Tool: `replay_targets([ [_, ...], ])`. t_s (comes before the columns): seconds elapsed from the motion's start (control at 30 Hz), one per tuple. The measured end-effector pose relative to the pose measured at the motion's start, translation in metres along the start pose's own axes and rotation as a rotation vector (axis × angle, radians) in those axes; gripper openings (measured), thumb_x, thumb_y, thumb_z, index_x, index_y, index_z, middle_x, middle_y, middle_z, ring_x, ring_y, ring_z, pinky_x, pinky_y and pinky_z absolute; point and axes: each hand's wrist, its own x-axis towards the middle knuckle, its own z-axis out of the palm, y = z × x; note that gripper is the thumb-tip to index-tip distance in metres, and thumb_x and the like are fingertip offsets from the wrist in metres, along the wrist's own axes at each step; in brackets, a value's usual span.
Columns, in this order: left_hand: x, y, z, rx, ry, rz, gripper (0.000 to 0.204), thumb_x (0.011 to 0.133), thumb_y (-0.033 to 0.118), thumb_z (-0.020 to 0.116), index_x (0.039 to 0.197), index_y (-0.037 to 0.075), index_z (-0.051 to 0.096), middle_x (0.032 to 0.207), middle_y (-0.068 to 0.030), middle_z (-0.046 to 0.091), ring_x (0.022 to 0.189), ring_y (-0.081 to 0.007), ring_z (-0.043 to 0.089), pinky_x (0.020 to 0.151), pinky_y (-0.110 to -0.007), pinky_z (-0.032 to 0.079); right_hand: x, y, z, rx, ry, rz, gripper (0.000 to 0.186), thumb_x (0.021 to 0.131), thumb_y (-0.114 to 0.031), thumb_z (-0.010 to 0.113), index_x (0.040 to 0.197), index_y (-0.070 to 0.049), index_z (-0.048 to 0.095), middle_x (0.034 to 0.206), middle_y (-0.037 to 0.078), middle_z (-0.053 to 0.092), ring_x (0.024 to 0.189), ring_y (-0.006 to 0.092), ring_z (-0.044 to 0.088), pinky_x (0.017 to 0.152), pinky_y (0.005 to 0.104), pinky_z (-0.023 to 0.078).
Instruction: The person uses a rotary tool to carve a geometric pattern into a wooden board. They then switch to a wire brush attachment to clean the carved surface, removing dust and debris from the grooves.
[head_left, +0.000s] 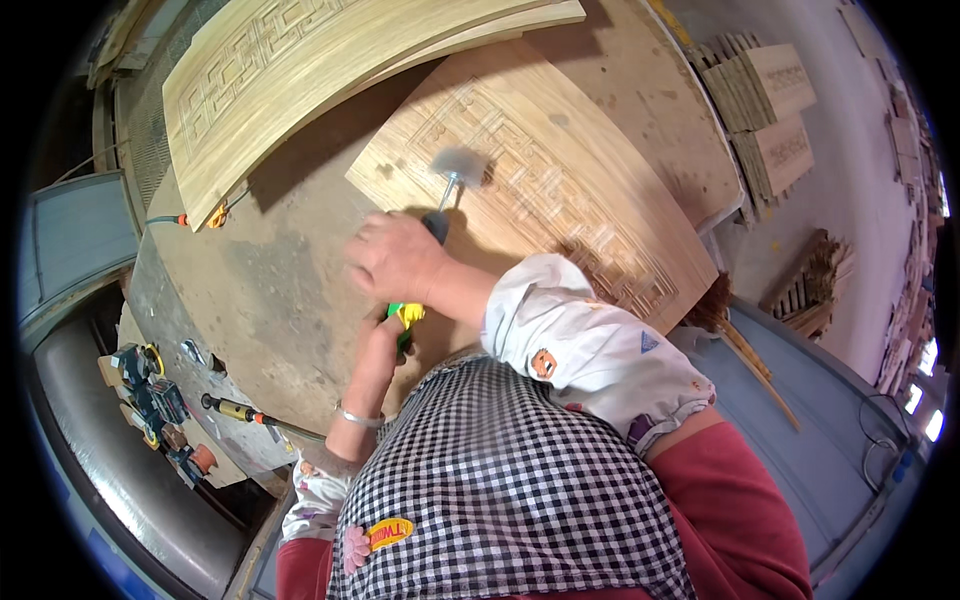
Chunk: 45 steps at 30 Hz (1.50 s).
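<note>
A handheld rotary tool with a thin metal shaft and a blurred grey round head reaches over a pale wooden panel carved with a lattice pattern. My right hand closes around the tool's dark front part. My left hand is wrapped round its green and yellow rear part, close to my apron. The head is over the carving's left end, and whether it touches the wood I cannot tell. Pale dust or shavings lie in the carved grooves.
Another carved panel lies at the far left on the worktable. A yellow and black tool lies at the table's left edge, near several power tools. At right are a bristle brush and stacked panels.
</note>
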Motion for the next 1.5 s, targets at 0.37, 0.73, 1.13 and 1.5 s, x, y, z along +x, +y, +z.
replay_targets([
  [0.37,0.086,0.088,0.047,-0.027,-0.134,0.143,0.029,0.09,0.022,0.055,0.107,0.0,0.063,0.069,-0.0043,0.06,0.051,-0.0135,0.056,0.042,-0.029,0.037,0.072,0.087,-0.061,-0.183,0.062,0.021,0.018,0.087,-0.03,0.071,0.091,-0.013,0.072,0.088,0.005,0.071,0.096,0.0272,0.066,0.083,0.0424,0.055],
  [0.73,0.049,0.051,-0.016,-0.115,-0.086,0.064,0.031,0.092,0.025,0.057,0.113,0.003,0.063,0.073,-0.004,0.062,0.053,-0.0117,0.056,0.043,-0.025,0.034,0.069,0.034,0.009,-0.081,-0.07,-0.003,0.024,0.081,-0.035,0.072,0.086,-0.011,0.071,0.092,0.006,0.072,0.097,0.0276,0.067,0.081,0.0438,0.056],
  [1.13,0.008,0.028,-0.044,-0.019,0.064,0.094,0.03,0.091,0.024,0.057,0.109,0.001,0.066,0.071,-0.0036,0.062,0.054,-0.0116,0.057,0.046,-0.026,0.037,0.052,-0.011,0.038,-0.035,-0.064,-0.07,0.019,0.085,-0.03,0.071,0.086,-0.011,0.07,0.088,0.003,0.071,0.099,0.0245,0.065,0.086,0.0416,0.053],
  [1.5,0.09,0.103,0.041,0.04,-0.143,0.145,0.031,0.09,0.022,0.059,0.109,-0.003,0.064,0.07,-0.0046,0.058,0.052,-0.0132,0.054,0.045,-0.029,0.038,0.075,0.086,-0.063,-0.192,0.039,0.063,0.022,0.088,-0.034,0.07,0.09,-0.012,0.071,0.091,0.006,0.072,0.096,0.0283,0.066,0.081,0.0442,0.055],
])
